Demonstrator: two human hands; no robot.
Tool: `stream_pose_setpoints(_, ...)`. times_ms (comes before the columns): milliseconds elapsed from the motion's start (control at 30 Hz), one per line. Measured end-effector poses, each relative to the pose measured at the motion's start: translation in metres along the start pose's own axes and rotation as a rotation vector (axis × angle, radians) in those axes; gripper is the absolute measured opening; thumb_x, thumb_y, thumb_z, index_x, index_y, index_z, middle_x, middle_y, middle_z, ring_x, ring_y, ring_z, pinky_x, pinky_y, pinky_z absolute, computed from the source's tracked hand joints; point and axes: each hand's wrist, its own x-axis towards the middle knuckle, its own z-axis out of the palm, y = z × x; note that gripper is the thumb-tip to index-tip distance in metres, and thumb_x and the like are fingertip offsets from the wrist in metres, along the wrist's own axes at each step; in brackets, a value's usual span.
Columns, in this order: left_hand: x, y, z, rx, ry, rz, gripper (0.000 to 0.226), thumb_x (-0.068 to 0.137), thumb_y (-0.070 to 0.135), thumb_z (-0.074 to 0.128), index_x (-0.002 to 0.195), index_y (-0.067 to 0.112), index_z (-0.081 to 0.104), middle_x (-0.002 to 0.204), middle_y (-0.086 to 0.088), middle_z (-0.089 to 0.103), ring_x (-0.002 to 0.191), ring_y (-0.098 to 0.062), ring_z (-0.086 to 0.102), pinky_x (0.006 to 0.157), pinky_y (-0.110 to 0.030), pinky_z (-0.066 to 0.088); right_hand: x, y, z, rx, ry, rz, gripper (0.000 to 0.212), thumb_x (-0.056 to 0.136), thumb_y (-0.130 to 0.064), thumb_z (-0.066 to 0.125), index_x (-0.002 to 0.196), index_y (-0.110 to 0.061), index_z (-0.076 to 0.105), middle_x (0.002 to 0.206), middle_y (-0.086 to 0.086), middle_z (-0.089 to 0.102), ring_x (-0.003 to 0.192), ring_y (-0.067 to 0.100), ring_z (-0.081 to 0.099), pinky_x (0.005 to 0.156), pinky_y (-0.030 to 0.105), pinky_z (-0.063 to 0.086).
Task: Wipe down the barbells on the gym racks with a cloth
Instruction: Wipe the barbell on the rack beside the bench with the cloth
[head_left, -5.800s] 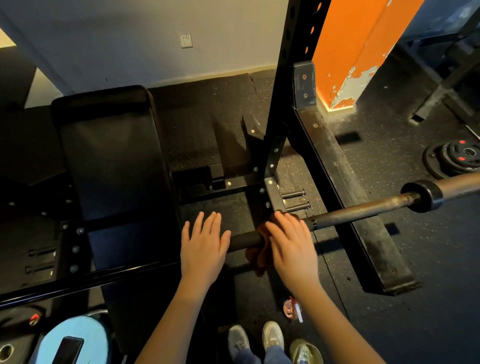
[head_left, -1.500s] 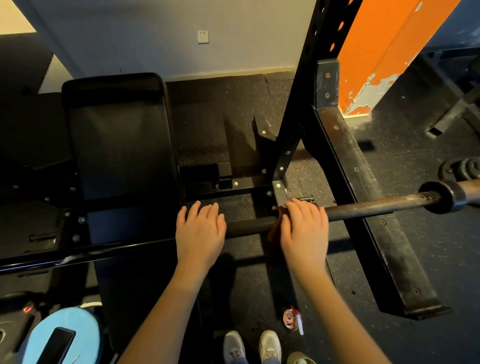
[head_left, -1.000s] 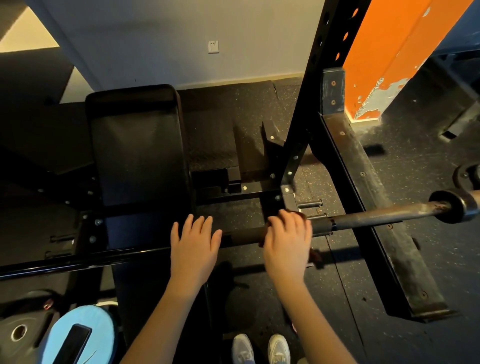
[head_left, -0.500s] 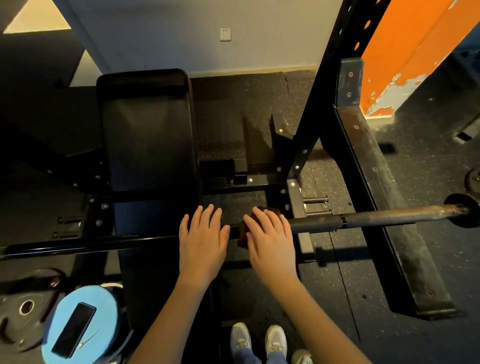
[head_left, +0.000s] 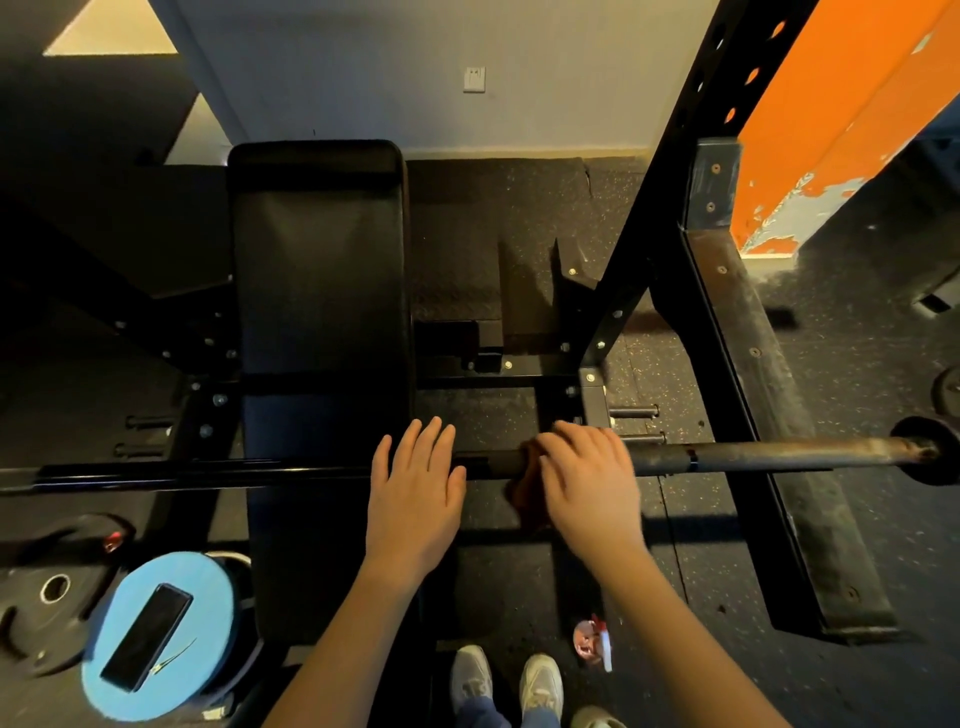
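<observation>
**Rubber floor**, black, speckled.
- 11 o'clock: we note bench standing on it.
- 1 to 5 o'clock: rack base beam, worn.
- 8 o'clock: weight plate flat on floor; just beside it, blue disc, phone lying on top.
- 6 o'clock: we see shoes; small red-white object just right of them.

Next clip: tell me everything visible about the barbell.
The barbell is a long, dark metal bar, dull and rust-flecked toward its right collar, lying horizontal at the rack upright. The left hand rests flat on it with straight fingers; the right hand holds a reddish cloth over its shaft.
</observation>
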Motion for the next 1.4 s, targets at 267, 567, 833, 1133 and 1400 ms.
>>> stream_pose_setpoints(267, -0.017, 0.001, 0.003, 0.032, -0.061, -0.013, 0.06, 0.096, 0.043, 0.015, 0.144, 0.019, 0.042, 0.15, -0.001, 0.042, 0.142, -0.019, 0.032, 0.116, -0.045, 0.017, -0.01, -0.036, 0.01, 0.003, 0.001, -0.06, 0.033, 0.087, -0.027, 0.063, 0.12, -0.022, 0.066, 0.127, 0.003, 0.063, 0.122, 0.027, 0.055, 0.109, 0.047, 0.029)
stream_pose_setpoints(567, -0.026, -0.008, -0.001, -0.03, -0.032, -0.03, 0.078, 0.086, 0.05, -0.011, 0.152, 0.021, 0.016, 0.16, 0.002, 0.016, 0.148, -0.013, 0.003, 0.118, -0.036, -0.005, -0.026, -0.043, 0.019, -0.07, 0.044, 0.058, 0.041, 0.084, -0.031, 0.068, 0.124, -0.024, 0.064, 0.128, 0.008, 0.061, 0.123, 0.032, 0.053, 0.108, 0.052, 0.027)
stream_pose_setpoints(833, -0.033, -0.009, -0.008, 0.003, -0.072, -0.037, 0.071, 0.09, 0.052, -0.007, 0.154, 0.025, 0.01, 0.161, 0.007, 0.01, 0.148, -0.01, -0.001, 0.115, -0.033, -0.011, -0.025, -0.013, 0.002, 0.003, -0.014, -0.083, 0.03, 0.089, -0.027, 0.059, 0.117, -0.021, 0.067, 0.124, 0.004, 0.063, 0.116, 0.027, 0.058, 0.102, 0.047, 0.042)
stream_pose_setpoints(1133, -0.048, -0.013, -0.003, -0.044, -0.07, -0.065, 0.067, 0.093, 0.048, 0.005, 0.15, 0.021, 0.029, 0.157, 0.003, 0.029, 0.146, -0.013, 0.018, 0.116, -0.033, 0.0, -0.033, -0.054, 0.012, 0.038, -0.045, -0.197, 0.036, 0.089, -0.029, 0.06, 0.125, -0.025, 0.061, 0.131, 0.0, 0.059, 0.125, 0.02, 0.053, 0.108, 0.04, 0.031)
stream_pose_setpoints(1400, -0.06, -0.019, -0.007, -0.1, -0.065, -0.079, 0.083, 0.081, 0.053, -0.012, 0.153, 0.025, 0.017, 0.16, 0.008, 0.016, 0.148, -0.008, 0.005, 0.115, -0.028, -0.011, -0.054, -0.055, 0.013, 0.01, 0.008, 0.011, 0.04, 0.079, -0.018, 0.07, 0.119, -0.018, 0.066, 0.129, 0.007, 0.061, 0.124, 0.028, 0.054, 0.107, 0.05, 0.035)
